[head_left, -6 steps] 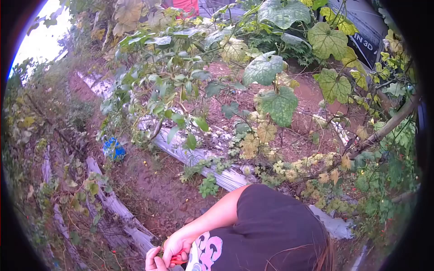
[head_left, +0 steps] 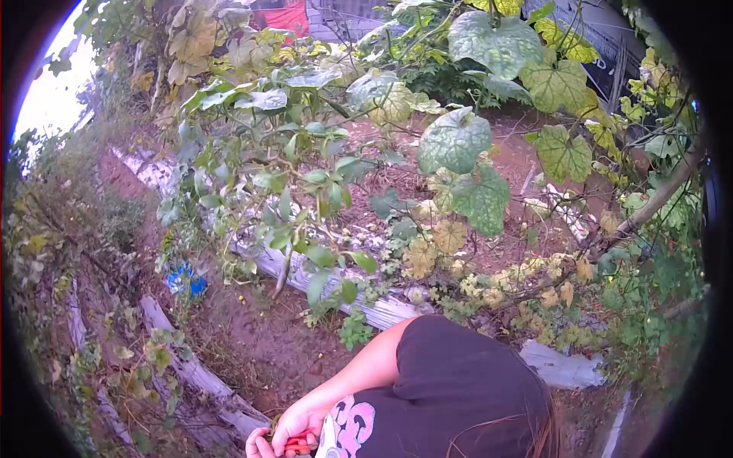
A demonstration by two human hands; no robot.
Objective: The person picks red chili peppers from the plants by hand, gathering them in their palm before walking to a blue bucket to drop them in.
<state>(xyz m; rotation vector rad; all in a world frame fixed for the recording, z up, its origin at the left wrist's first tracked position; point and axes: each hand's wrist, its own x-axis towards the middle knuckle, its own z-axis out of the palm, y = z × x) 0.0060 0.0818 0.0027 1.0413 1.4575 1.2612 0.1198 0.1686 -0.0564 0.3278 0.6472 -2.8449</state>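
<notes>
My right hand (head_left: 301, 420) is at the bottom edge, its fingers curled around several thin red pods that look like chili peppers (head_left: 304, 444). The bare forearm reaches down to it from a dark sleeve. Close beside it, my left hand (head_left: 259, 444) shows only its bent fingers; the rest is cut off by the frame. Whatever those fingers grip is hidden. A bit of green shows between the two hands. Both hands are held in front of the dark shirt (head_left: 466, 389) with its pink and white print.
Leafy vines (head_left: 458, 145) hang ahead. Weathered grey boards (head_left: 202, 366) lie at the lower left, and a long pale board (head_left: 321, 282) crosses the middle soil. A blue object (head_left: 185, 281) sits left; a thick branch (head_left: 649, 206) slants at right.
The view has shifted slightly, so the plants and blue object sit a little lower and the hanging leaves look nearer. More of the red pods shows in my right hand.
</notes>
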